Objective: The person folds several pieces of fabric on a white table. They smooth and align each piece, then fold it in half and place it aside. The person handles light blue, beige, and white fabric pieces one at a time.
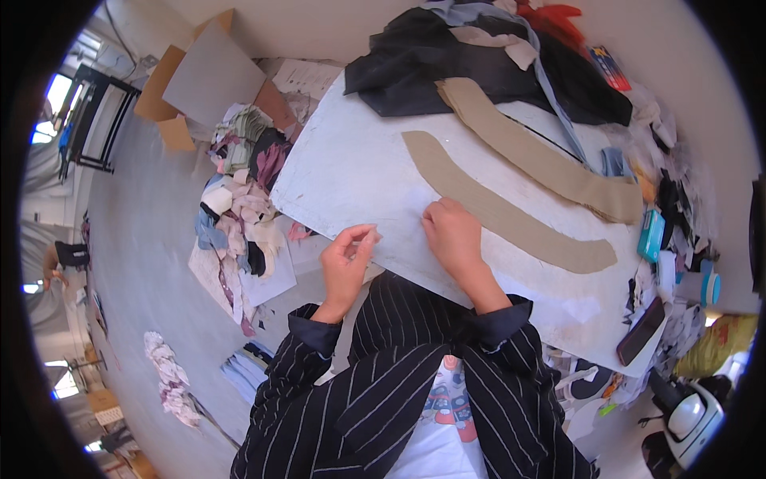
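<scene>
My left hand (348, 257) is at the near edge of the white table (343, 172), thumb and fingers pinched on the edge of a thin white piece (399, 214) that lies flat there. My right hand (452, 236) rests knuckles up on the table just to the right, fingers curled under, touching the near edge of a long curved tan fabric strip (511, 219). A second, wider tan strip (542, 160) lies farther back. What is under my right fingers is hidden.
Dark cloth (479, 72) is heaped at the table's far end. Teal boxes (650, 235), a dark flat case (641, 330) and scraps line the right edge. A white appliance (692, 417) sits lower right. Fabric offcuts (243, 195) and cardboard (203, 76) lie on the floor to the left.
</scene>
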Action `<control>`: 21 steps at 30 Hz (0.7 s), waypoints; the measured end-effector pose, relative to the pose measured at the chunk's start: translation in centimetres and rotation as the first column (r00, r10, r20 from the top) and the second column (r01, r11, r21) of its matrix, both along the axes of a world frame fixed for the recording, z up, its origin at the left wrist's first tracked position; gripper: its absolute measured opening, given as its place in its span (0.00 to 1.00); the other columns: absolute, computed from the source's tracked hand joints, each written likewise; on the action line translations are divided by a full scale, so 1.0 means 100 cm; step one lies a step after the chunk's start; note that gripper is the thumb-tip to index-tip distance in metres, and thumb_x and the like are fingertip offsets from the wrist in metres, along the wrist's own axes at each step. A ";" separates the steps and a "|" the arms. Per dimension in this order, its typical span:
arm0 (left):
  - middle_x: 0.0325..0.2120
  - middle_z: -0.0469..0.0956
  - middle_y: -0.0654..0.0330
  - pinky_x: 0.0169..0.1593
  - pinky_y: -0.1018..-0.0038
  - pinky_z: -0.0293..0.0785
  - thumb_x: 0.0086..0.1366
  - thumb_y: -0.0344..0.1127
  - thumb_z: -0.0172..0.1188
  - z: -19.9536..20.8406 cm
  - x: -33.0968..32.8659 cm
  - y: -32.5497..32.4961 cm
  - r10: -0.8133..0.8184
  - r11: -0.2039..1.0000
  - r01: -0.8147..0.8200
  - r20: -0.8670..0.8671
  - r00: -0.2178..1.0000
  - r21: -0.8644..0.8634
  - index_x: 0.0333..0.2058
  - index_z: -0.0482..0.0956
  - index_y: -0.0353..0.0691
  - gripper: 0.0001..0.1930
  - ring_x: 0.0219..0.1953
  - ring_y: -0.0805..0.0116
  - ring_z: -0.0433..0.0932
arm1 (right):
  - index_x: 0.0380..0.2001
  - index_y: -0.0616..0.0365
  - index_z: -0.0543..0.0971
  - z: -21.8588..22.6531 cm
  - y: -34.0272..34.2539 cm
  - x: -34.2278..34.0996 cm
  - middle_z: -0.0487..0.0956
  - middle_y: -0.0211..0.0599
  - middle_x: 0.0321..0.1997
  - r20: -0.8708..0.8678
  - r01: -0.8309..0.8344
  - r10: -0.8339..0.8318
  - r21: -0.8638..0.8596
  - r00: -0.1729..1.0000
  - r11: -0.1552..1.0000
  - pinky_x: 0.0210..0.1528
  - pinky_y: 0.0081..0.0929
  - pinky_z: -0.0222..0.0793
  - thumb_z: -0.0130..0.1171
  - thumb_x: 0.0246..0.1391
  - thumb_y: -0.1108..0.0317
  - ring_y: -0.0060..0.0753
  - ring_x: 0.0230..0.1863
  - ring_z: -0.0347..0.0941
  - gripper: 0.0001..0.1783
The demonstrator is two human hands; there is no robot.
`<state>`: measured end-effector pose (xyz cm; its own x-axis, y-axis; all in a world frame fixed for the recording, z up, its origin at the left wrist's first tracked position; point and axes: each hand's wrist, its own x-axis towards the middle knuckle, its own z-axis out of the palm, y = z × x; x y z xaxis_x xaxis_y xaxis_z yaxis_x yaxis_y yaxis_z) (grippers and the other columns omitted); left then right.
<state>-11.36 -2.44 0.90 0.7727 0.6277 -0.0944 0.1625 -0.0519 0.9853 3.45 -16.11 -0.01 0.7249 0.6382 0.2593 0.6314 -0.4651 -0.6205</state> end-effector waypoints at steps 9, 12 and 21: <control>0.40 0.78 0.60 0.38 0.77 0.74 0.66 0.37 0.60 0.012 0.028 -0.008 -0.270 0.832 0.251 0.034 0.962 -0.494 0.48 0.76 0.33 0.16 0.38 0.76 0.77 | 0.34 0.57 0.79 0.043 -0.019 -0.010 0.78 0.35 0.30 0.069 -0.168 0.154 0.288 0.986 0.943 0.35 0.31 0.71 0.66 0.43 0.75 0.40 0.35 0.76 0.12; 0.31 0.80 0.63 0.32 0.80 0.72 0.64 0.34 0.63 0.023 0.038 -0.011 -0.186 0.902 0.229 0.149 0.971 -0.365 0.41 0.79 0.34 0.11 0.30 0.78 0.76 | 0.42 0.57 0.78 0.046 -0.020 -0.013 0.79 0.34 0.32 -0.188 -0.112 0.210 0.428 0.959 0.897 0.35 0.30 0.71 0.67 0.45 0.74 0.32 0.35 0.76 0.18; 0.24 0.81 0.61 0.23 0.81 0.68 0.63 0.33 0.63 0.038 0.068 -0.005 -0.063 0.953 0.095 0.118 0.991 -0.287 0.34 0.79 0.34 0.08 0.22 0.78 0.75 | 0.49 0.60 0.75 0.049 -0.141 0.013 0.78 0.28 0.30 -0.863 0.058 0.192 0.247 0.468 0.967 0.33 0.13 0.66 0.65 0.49 0.77 0.14 0.31 0.72 0.22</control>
<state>-4.52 -2.98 4.73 0.8342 0.5216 -0.1788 0.0633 0.2316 0.9708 4.72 -30.26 4.86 0.6051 0.7133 -0.3536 -0.2789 -0.2260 -0.9333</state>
